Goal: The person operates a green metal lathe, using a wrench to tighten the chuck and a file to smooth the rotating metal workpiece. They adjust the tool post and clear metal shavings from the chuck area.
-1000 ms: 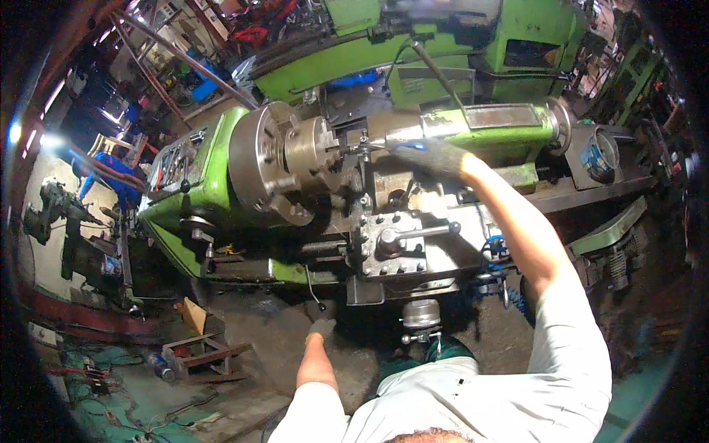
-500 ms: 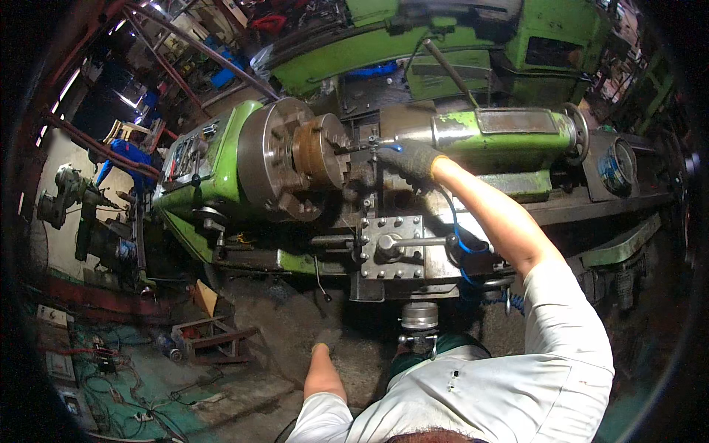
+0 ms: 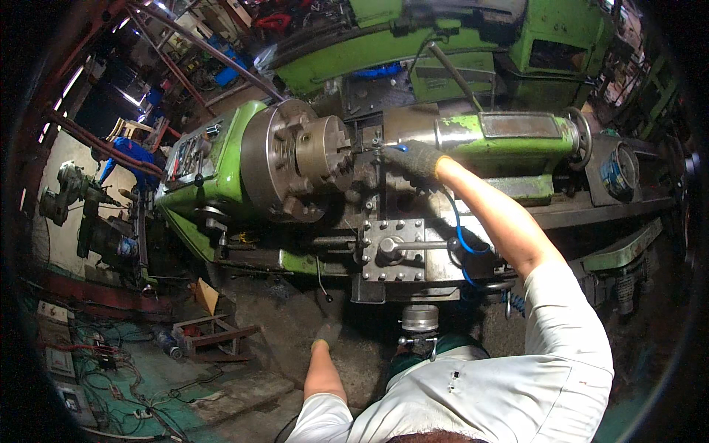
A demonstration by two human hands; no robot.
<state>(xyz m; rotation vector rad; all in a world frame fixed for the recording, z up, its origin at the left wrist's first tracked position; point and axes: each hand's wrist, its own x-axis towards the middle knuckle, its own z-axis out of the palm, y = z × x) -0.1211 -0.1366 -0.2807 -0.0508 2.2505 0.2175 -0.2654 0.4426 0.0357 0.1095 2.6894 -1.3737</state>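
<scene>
The right hand [image 3: 419, 160] curls around a blue tool [image 3: 399, 148] between chuck [image 3: 260, 159] and tailstock [image 3: 509, 149], its hose [image 3: 459, 230] looping beside the lever [image 3: 427, 244]. Left hand [image 3: 323, 337]: grip too blurred to tell.

Workshop floor [image 3: 277, 317]: dim around me.
Slits [image 3: 72, 86]: bright light, far left.
White shirt [image 3: 502, 384]: strongly lit.
Chuck [image 3: 257, 159]: metallic glare.
Left hand [image 3: 324, 337]: indistinct.
Rim: black, straight edges bowed.

Smooth metal is being shown on the chuck [image 3: 258, 159]; to its right, glossy, chipped paint on the tailstock [image 3: 461, 129], matt cloth on the glove [image 3: 421, 159].
</scene>
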